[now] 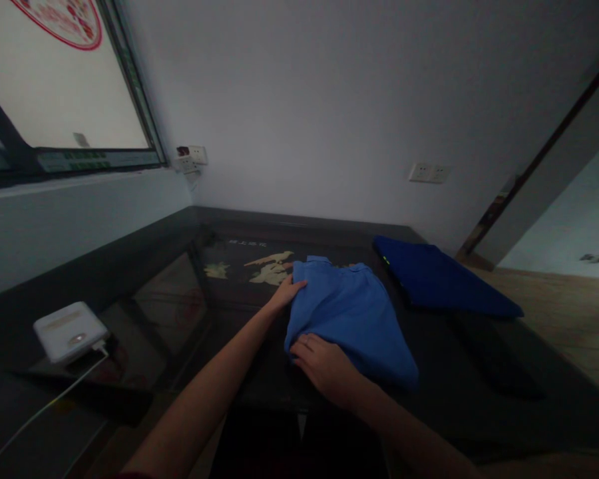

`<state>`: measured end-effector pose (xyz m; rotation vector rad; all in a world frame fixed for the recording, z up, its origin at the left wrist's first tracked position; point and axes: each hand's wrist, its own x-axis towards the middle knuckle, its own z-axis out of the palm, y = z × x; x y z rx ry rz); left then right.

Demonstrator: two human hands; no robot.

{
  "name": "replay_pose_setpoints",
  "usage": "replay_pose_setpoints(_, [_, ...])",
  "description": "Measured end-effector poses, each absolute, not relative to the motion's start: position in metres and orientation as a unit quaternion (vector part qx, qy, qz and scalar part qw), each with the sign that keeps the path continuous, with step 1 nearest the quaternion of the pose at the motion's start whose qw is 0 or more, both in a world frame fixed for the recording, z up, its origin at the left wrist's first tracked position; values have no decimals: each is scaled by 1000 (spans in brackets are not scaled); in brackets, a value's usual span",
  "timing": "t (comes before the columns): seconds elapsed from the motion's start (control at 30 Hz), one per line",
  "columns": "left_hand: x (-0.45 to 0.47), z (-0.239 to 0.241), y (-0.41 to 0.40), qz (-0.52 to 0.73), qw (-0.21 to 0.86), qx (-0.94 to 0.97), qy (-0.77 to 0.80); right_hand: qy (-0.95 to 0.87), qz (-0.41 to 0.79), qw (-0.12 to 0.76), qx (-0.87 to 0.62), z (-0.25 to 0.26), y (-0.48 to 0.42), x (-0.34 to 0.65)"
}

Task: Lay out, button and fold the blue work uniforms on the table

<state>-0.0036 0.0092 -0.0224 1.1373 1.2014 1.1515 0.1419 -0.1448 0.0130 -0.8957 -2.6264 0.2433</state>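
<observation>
A light blue garment (347,309) lies folded on the dark, glossy table, with short tabs of cloth along its far edge. It could be trousers or shorts; the kind cannot be made out for sure. My left hand (285,294) grips its left edge near the far corner, thumb on top of the cloth and the other fingers partly hidden. At the near left corner my right hand (322,362) is closed on the fabric, its fingers bent over the edge. The cloth fans out toward the near right.
A dark blue folded cloth (436,276) lies at the right of the table (239,339). At the left stands a white box-shaped device (70,330) with a white cable (54,401). Behind is a wall with sockets (429,173); a window (80,86) is at the left.
</observation>
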Motion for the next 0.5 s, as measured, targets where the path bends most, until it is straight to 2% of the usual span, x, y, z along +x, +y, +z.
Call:
replay_pose_setpoints(0.13, [-2, -19, 11, 493, 475, 512, 520, -864, 108, 222, -439, 20, -177, 170])
replay_pose_setpoints(0.27, [1, -11, 6, 520, 441, 550, 482, -788, 106, 261, -548, -3, -200, 209])
replay_pose_setpoints(0.4, [5, -2, -2, 531, 412, 600, 435, -769, 91, 276, -569, -33, -204, 224])
replay_pose_setpoints(0.5, [10, 6, -11, 518, 427, 626, 397, -778, 83, 267, -562, -39, -194, 215])
